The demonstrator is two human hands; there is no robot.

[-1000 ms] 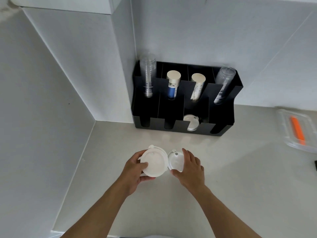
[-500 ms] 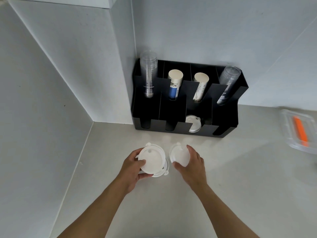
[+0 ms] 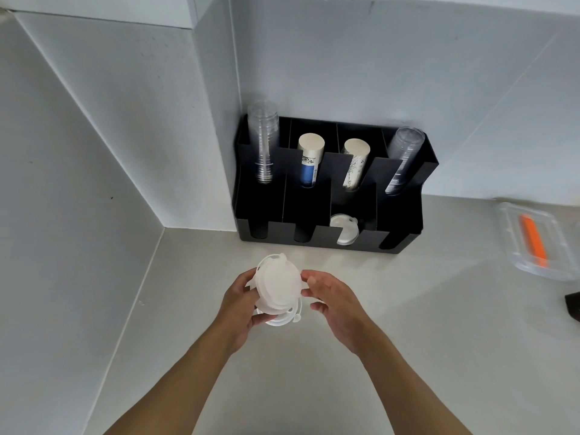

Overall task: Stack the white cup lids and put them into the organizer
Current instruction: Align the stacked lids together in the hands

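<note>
A stack of white cup lids (image 3: 277,288) is held above the grey counter, a little in front of the black organizer (image 3: 405,243). My left hand (image 3: 240,304) grips the stack from the left and below. My right hand (image 3: 329,298) touches the stack's right edge with thumb and fingertips; the other fingers are spread. The lids sit unevenly, their tabs pointing different ways. More white lids (image 3: 344,229) stand in the organizer's third front slot.
The organizer stands in the wall corner with stacks of clear cups (image 3: 263,142) and paper cups (image 3: 309,161) in its back slots. A clear lidded box (image 3: 518,243) with an orange item lies at the right. A dark object (image 3: 572,306) is at the right edge.
My right hand has brought its single lid leftward onto the stack in my left hand. The lids are now one pile held between both hands.
</note>
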